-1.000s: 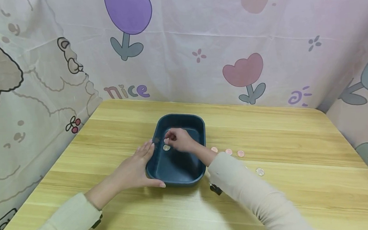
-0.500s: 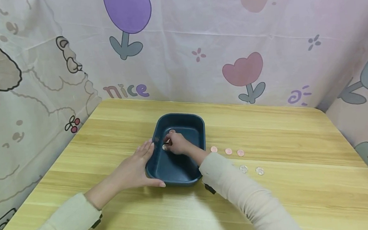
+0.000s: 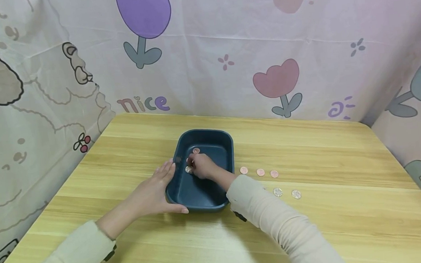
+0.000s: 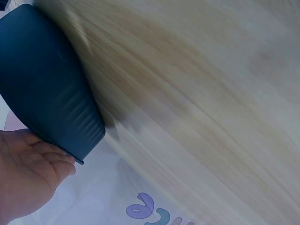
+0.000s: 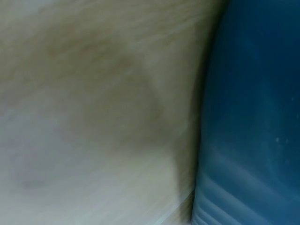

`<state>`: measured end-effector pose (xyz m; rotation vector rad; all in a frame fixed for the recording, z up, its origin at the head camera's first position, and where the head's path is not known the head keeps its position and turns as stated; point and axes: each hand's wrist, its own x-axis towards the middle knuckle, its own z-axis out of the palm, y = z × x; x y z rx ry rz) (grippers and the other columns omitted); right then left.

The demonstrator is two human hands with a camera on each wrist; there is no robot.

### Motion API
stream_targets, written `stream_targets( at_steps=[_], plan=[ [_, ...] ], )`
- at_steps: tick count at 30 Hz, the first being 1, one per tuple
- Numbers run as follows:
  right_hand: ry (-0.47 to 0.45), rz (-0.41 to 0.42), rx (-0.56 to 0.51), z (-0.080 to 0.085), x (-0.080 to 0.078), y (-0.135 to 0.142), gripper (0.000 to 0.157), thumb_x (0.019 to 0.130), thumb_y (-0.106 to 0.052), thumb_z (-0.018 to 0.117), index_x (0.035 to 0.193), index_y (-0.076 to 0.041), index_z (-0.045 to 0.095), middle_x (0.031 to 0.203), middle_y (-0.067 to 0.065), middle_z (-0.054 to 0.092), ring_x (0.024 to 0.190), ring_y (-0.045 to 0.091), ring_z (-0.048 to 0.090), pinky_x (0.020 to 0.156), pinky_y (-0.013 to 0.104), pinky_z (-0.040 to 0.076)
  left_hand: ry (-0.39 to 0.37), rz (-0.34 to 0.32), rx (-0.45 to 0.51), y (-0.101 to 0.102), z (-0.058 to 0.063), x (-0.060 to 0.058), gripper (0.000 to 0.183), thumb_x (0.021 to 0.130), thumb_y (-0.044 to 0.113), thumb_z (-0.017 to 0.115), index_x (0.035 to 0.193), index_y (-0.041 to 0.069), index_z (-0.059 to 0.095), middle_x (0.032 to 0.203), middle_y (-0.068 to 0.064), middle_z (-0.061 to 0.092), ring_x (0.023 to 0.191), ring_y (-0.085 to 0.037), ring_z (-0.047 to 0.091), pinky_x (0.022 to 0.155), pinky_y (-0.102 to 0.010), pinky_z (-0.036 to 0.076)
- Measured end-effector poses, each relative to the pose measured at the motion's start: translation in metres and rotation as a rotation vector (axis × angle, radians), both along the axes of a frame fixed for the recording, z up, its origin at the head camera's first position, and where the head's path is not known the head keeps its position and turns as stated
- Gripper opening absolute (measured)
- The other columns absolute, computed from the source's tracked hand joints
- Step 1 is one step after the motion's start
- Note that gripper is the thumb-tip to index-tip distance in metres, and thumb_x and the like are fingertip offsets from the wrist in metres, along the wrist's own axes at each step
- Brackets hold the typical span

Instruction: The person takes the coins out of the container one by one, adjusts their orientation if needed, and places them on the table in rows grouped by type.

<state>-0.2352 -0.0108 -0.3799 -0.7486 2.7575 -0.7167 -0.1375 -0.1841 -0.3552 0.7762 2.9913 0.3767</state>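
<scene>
A dark blue rectangular tray [image 3: 203, 194] stands on the wooden table. My left hand [image 3: 156, 193] rests against its left side, thumb along the near edge and fingers spread at the rim; the left wrist view shows those fingers [image 4: 49, 161] at the rim. My right hand [image 3: 205, 166] reaches inside the tray with bent fingers. The fingertips are at a silvery coin [image 3: 188, 170] on the tray floor; whether they pinch it is hidden. A copper coin [image 3: 196, 151] lies just beyond. Something small and pale shows between these coins, mostly covered by the fingers.
Right of the tray lie three copper coins [image 3: 260, 172] in a row. Nearer to me are silvery coins [image 3: 277, 192], partly hidden by the right sleeve [image 3: 274, 220]. A printed cloth [image 3: 206, 59] hangs behind the table [image 3: 328, 156].
My right hand has shifted slightly toward me inside the tray, uncovering the far copper coin. The right sleeve has moved left, so another silvery coin shows. My left hand stays at the tray.
</scene>
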Motion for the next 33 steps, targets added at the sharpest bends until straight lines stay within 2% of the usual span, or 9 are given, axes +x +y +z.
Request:
stream_targets(
  at_steps=[6,11,15,18,24,29,33],
  plan=[
    [-0.043,0.000,0.055,0.004,0.002,-0.002,0.014,0.089,-0.013,0.061,0.101,-0.005,0.060,0.092,0.008,0.065,0.076,0.015,0.054,0.072,0.026,0.047,0.002,-0.001,0.002,-0.001,0.000,0.000,0.121,0.061,0.073,0.067,0.142,-0.008,0.028,0.151,-0.024,0.022,0.138,-0.042,0.025,0.097,-0.055,0.041],
    [-0.072,-0.002,0.111,0.005,0.003,-0.002,0.010,0.089,-0.014,0.062,0.094,-0.006,0.059,0.085,0.006,0.062,0.070,0.014,0.052,0.064,0.023,0.043,-0.004,0.003,0.001,-0.001,-0.001,-0.001,0.121,0.061,0.073,0.066,0.142,-0.007,0.027,0.151,-0.023,0.021,0.137,-0.043,0.025,0.096,-0.055,0.042],
    [-0.069,-0.014,0.103,0.006,0.005,0.001,0.009,0.086,-0.011,0.065,0.090,-0.005,0.059,0.079,0.004,0.059,0.067,0.013,0.050,0.061,0.022,0.040,-0.009,0.005,0.007,-0.001,-0.001,-0.001,0.121,0.061,0.073,0.067,0.143,-0.007,0.026,0.152,-0.023,0.021,0.136,-0.044,0.026,0.094,-0.056,0.043],
    [-0.060,-0.030,0.054,0.006,0.007,0.005,0.010,0.085,-0.011,0.066,0.084,-0.005,0.059,0.071,0.002,0.055,0.064,0.012,0.048,0.058,0.021,0.038,-0.012,0.007,0.011,-0.001,-0.002,0.000,0.121,0.060,0.073,0.067,0.142,-0.007,0.027,0.152,-0.023,0.021,0.136,-0.045,0.027,0.093,-0.057,0.044],
    [-0.048,-0.039,-0.088,0.015,0.016,0.015,0.016,0.086,-0.003,0.060,0.071,-0.004,0.058,0.060,-0.002,0.049,0.055,0.008,0.046,0.051,0.016,0.035,-0.001,0.005,0.009,0.000,-0.001,0.000,0.121,0.060,0.072,0.067,0.142,-0.007,0.027,0.152,-0.023,0.021,0.136,-0.044,0.026,0.093,-0.057,0.044],
    [-0.093,-0.070,-0.222,0.028,0.025,0.025,0.014,0.088,-0.006,0.062,0.075,-0.001,0.061,0.063,0.005,0.057,0.050,0.008,0.050,0.050,0.017,0.042,-0.004,0.007,0.003,0.000,-0.001,0.000,0.122,0.060,0.073,0.067,0.142,-0.007,0.027,0.152,-0.023,0.020,0.136,-0.044,0.026,0.094,-0.057,0.043],
    [-0.127,-0.104,-0.284,0.036,0.030,0.036,0.014,0.089,-0.010,0.061,0.077,-0.001,0.062,0.067,0.014,0.063,0.048,0.009,0.051,0.050,0.020,0.046,-0.008,0.012,0.007,0.000,-0.001,0.001,0.122,0.059,0.073,0.068,0.142,-0.007,0.027,0.151,-0.024,0.021,0.136,-0.044,0.027,0.095,-0.057,0.042]
  ],
)
